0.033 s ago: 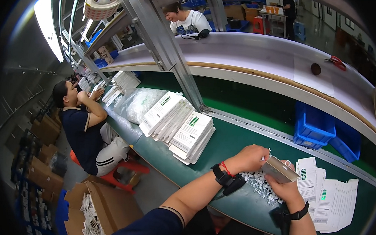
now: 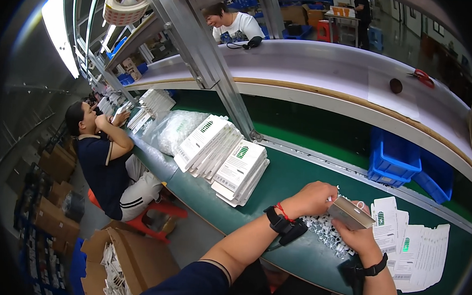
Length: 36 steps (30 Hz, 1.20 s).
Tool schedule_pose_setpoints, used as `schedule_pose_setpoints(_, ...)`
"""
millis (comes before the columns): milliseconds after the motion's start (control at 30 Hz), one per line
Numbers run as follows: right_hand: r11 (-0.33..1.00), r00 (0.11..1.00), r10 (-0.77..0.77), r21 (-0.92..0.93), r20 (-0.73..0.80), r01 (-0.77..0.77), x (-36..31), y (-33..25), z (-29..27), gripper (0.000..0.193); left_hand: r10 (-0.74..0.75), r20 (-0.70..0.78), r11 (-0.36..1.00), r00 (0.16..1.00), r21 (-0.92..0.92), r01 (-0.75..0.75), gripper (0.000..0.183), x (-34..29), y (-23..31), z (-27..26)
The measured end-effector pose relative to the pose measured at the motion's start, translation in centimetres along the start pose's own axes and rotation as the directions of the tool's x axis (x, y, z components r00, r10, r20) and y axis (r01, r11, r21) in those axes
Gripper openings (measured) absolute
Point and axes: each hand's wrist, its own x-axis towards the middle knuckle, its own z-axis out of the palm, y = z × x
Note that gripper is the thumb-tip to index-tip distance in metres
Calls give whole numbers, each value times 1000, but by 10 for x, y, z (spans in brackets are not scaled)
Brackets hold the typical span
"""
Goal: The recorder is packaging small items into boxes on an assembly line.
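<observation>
Above the green bench, my right hand (image 2: pixel 355 235) grips a thin carton (image 2: pixel 350 212) from below, its greyish-brown side turned toward me. At the carton's left end, my left hand (image 2: pixel 317 198) is closed with its fingers curled against it; a small white bit shows by the fingertips. A white plastic ring (image 2: pixel 360 205) stands at the carton's upper edge. Beneath both hands lies a heap of small white and grey plastic pieces (image 2: pixel 327 233). Flat white cartons with green print (image 2: pixel 420 253) are fanned out beside my right hand.
Stacks of white cartons (image 2: pixel 240 166) and a clear bag of white pieces (image 2: pixel 177 132) stand left on the bench. Blue bins (image 2: pixel 393 161) sit behind, under a raised shelf (image 2: pixel 314 71) with red scissors (image 2: pixel 424 77). A co-worker (image 2: pixel 104 162) sits left, near an open cardboard box (image 2: pixel 128 259).
</observation>
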Motion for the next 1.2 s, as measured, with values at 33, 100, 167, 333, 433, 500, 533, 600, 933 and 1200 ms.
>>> schedule_pose_setpoints(33, 1000, 1000, -3, 18, 8, 3, 1, -2, 0, 27, 0, 3, 1000, 1000, -2, 0, 14, 0, 0, 1)
schedule_pose_setpoints(100, 999, 999, -39, -32, 11, 40, 4, -7, -4, 26, 10, -9, 1000, 1000, 19, -9, 15, -1, -1, 2)
schedule_pose_setpoints(167, 994, 997, -76, -80, 16, 77, 6, -8, -5, 25, 16, -3, 1000, 1000, 10, -16, 14, -1, 0, 1)
schedule_pose_setpoints(333, 992, 997, -77, -96, 29, 80, 6, -6, -5, 24, 43, -8, 999, 999, 20, -42, 12, 0, 0, 1)
schedule_pose_setpoints(433, 995, 997, -67, -70, 30, 69, 5, -6, -5, 24, 26, 1, 1000, 1000, 10, -26, 12, -1, 2, 0)
schedule_pose_setpoints(500, 995, 997, -66, -72, 26, 68, 5, -6, -4, 23, 30, -10, 999, 999, 16, -30, 12, -1, 1, 0)
schedule_pose_setpoints(533, 995, 998, -66, -74, 21, 68, 5, -6, -4, 23, 31, -13, 999, 999, 17, -30, 12, -1, 2, 0)
schedule_pose_setpoints(600, 996, 998, -59, -71, 23, 60, 4, -6, -4, 23, 7, 4, 1000, 1000, 17, -7, 13, -1, 3, 0)
schedule_pose_setpoints(933, 997, 999, -51, -53, 19, 52, 6, -5, -4, 24, -16, -2, 1000, 1000, 17, 16, 16, 0, 4, -1)
schedule_pose_setpoints(1200, 995, 995, 95, -10, 45, -94, -25, 45, 1, 33, -39, 8, 999, 999, 19, 39, 9, 8, 3, 11)
